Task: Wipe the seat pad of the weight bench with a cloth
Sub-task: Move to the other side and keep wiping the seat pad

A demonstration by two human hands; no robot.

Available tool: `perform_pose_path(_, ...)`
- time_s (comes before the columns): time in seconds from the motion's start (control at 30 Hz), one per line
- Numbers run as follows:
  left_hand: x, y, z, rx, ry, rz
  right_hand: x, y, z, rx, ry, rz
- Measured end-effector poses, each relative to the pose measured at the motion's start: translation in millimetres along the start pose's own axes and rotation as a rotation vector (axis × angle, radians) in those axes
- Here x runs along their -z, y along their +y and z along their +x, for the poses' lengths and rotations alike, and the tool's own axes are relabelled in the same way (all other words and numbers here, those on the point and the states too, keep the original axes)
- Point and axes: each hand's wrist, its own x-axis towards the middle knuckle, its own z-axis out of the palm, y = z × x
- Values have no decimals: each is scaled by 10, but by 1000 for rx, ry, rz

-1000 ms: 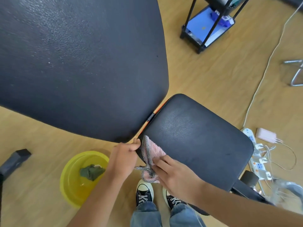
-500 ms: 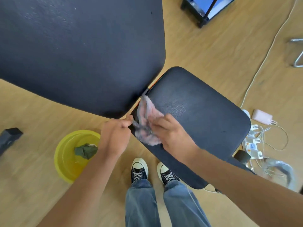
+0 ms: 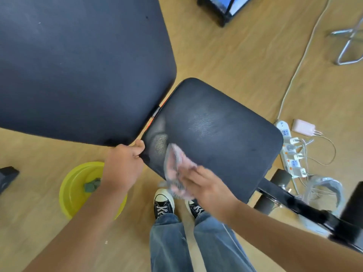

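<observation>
The black seat pad point(image 3: 222, 134) of the weight bench fills the middle of the view, beside the large black back pad point(image 3: 78, 65). A pink cloth with a grey mesh edge point(image 3: 174, 165) lies on the seat pad's near left edge, blurred by motion. My right hand point(image 3: 204, 187) presses flat on the cloth with fingers spread. My left hand point(image 3: 123, 167) grips the seat pad's near left corner, thumb on top. A damp sheen shows on the pad near that corner.
A yellow basin point(image 3: 74, 185) with a dark green rag point(image 3: 91, 186) sits on the wooden floor at my left. A power strip point(image 3: 290, 152) with plugs and cables lies to the right. The bench's black frame point(image 3: 294, 203) runs off lower right. My shoes point(image 3: 164, 203) stand below the pad.
My left hand has let go of the cloth and now grips the seat pad's corner. My right hand has slid the cloth down toward the pad's near edge, flattening over it.
</observation>
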Motion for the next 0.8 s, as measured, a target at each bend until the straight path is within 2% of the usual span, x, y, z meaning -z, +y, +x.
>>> perform_pose_path(0.07,30,40,-25,43,20,-103,160,231,-427,237,-123,-113)
perform_pose_path(0.1,42,72,-50,61,37,-144,250,455,-563,295,-150,-167)
perform_pose_path(0.13,58,125,-81,75,39,-168,341,684,-602,278,-135,-178)
perform_pose_path(0.17,69,184,-101,87,35,-175,474,899,-565,174,-68,-156)
perform_pose_path(0.23,55,246,-97,94,43,-167,627,1179,-363,-227,169,-121)
perform_pose_path(0.3,31,279,-104,90,55,-146,584,1106,-86,-663,372,-15)
perform_pose_path(0.33,18,282,-103,83,64,-144,481,945,52,-763,404,36)
perform_pose_path(0.37,9,281,-101,77,70,-143,340,736,118,-739,392,68)
perform_pose_path(0.43,-3,268,-74,84,70,-132,57,280,2,-556,220,176)
perform_pose_path(0.47,-11,260,-62,91,60,-122,-44,110,-195,-400,181,150)
perform_pose_path(0.5,-14,257,-57,101,48,-107,-32,-31,-423,-203,30,153)
perform_pose_path(0.53,-7,260,-57,113,38,-95,39,-33,-666,-31,-93,31)
perform_pose_path(0.57,-2,277,-62,122,32,-92,153,85,-844,130,-69,-11)
perform_pose_path(0.6,-9,291,-63,121,31,-95,300,243,-963,136,-80,44)
perform_pose_path(0.67,-28,304,-59,110,45,-90,569,685,-894,-44,103,87)
perform_pose_path(0.73,-46,292,-52,111,61,-63,637,967,-586,-405,304,65)
perform_pose_path(0.8,-64,295,-61,120,60,-50,498,864,-224,-719,419,95)
